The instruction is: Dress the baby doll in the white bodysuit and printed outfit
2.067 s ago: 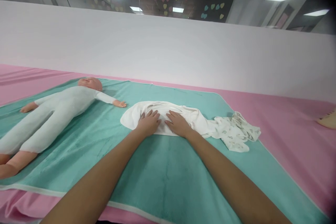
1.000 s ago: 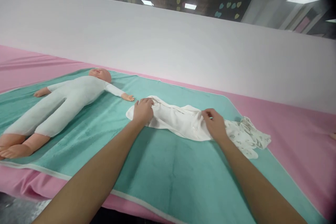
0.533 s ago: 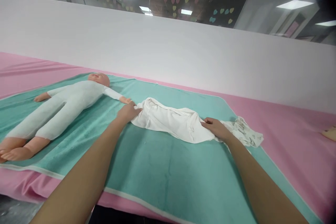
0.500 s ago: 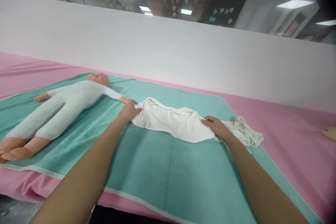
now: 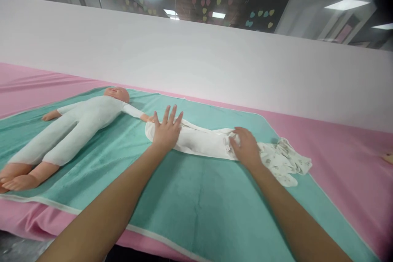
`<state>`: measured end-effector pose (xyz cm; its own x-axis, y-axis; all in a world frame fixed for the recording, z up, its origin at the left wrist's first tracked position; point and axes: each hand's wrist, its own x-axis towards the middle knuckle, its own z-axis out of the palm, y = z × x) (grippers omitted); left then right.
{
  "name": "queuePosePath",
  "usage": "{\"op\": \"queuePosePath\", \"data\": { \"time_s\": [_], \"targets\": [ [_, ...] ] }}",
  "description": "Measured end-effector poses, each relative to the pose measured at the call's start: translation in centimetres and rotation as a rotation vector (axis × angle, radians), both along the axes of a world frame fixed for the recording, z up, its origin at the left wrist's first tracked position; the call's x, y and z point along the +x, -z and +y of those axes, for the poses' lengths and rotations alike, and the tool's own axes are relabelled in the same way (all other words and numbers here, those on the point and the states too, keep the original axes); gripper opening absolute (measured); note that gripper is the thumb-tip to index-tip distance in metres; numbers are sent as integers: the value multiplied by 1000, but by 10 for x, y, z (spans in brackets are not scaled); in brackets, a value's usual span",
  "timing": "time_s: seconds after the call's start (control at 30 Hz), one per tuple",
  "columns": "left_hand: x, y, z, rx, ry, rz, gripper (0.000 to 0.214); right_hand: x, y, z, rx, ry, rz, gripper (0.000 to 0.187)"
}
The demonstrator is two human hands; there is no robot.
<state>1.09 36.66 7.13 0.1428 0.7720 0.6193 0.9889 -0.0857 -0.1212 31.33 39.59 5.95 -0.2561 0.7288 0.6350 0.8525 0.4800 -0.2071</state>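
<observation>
A white cloth baby garment lies stretched out in a long strip, a small label showing near its right end. On its left part my left hand rests flat, fingers spread. Over the right end is my right hand, its fingers bent and the thumb apart from them, with no cloth visibly pinched. Just right of that hand lies a crumpled white printed baby garment, partly hidden behind the hand and wrist.
A baby doll in a pale suit lies on its back at the left, one arm reaching towards my left hand. Beneath everything is a green towel over a pink cover. A white wall with mirror above stands behind.
Both hands have let go of the white garment's ends. My left hand has moved right and flattened onto it; my right hand has shifted slightly up. The garment now lies flatter and straighter.
</observation>
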Motion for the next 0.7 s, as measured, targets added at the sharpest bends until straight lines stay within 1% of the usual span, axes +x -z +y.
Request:
{"op": "queuePosePath", "data": {
  "time_s": [0.07,0.13,0.2,0.23,0.3,0.4,0.47,0.6,0.7],
  "targets": [
    [10,3,-6,-15,100,69,51,-30,3,-21,-90,-212,-188,49],
    [14,7,-15,-55,200,130,52,-52,6,-40,-219,-412,-349,59],
    [13,11,-24,-94,298,171,54,-62,9,-51,-339,-503,-432,63],
    [11,12,-28,-107,343,182,57,-64,9,-53,-382,-516,-449,64],
    [7,13,-31,-126,417,193,63,-63,8,-54,-423,-509,-460,66],
    [5,12,-30,-141,476,212,68,-61,7,-52,-385,-477,-467,69],
    [8,11,-28,-136,457,222,65,-62,7,-52,-315,-423,-468,70],
    [14,11,-27,-111,339,218,62,-70,10,-53,-176,-279,-476,68],
    [14,13,-28,-102,333,207,67,-73,10,-53,-123,-223,-493,68]
  ]
}}
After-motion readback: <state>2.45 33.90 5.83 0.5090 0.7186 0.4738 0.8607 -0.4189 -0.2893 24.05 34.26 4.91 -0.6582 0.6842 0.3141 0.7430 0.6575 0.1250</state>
